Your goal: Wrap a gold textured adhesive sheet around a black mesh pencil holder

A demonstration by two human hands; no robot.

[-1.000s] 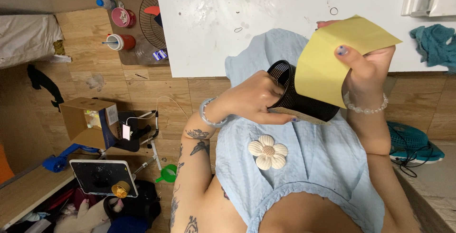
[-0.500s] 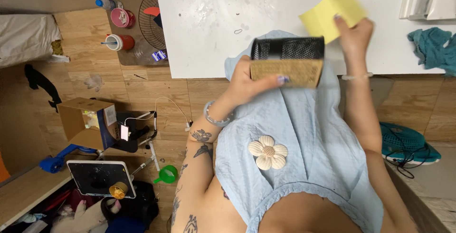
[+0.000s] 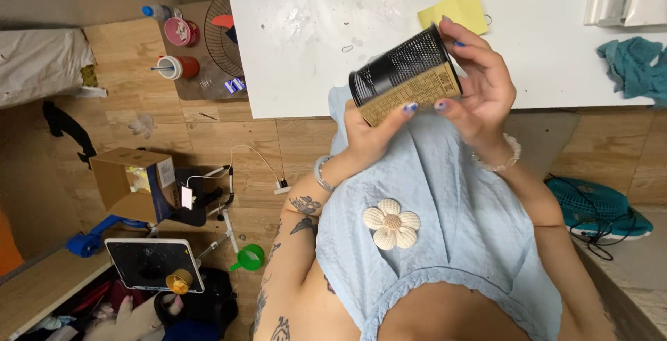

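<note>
Both hands are on the cup (image 3: 405, 75), a black mesh holder with a tan band round it, held tipped on its side just off the near edge of the white table (image 3: 306, 49), over the lap. The left hand (image 3: 368, 132) cradles it from below, thumb pressed on the band, fingers curled under; the right hand (image 3: 479, 84) wraps the far end, fingertips (image 3: 440, 105) resting on the band's edge. So each hand is closed on the cup, neither loose. The open mouth faces left and toward the camera. Behind it, flat on the table, lies a yellow cloth (image 3: 455, 9), touching nothing. At far right a teal rag (image 3: 636, 66) is bunched on the table's edge. Judging by the grip, the cup is being turned for a look at its sides; to do that well, the left hand should keep bearing the weight while the right rolls it gently, pressing on the band rather than the thin mesh, and both should stay over the lap in case it slips.
</note>
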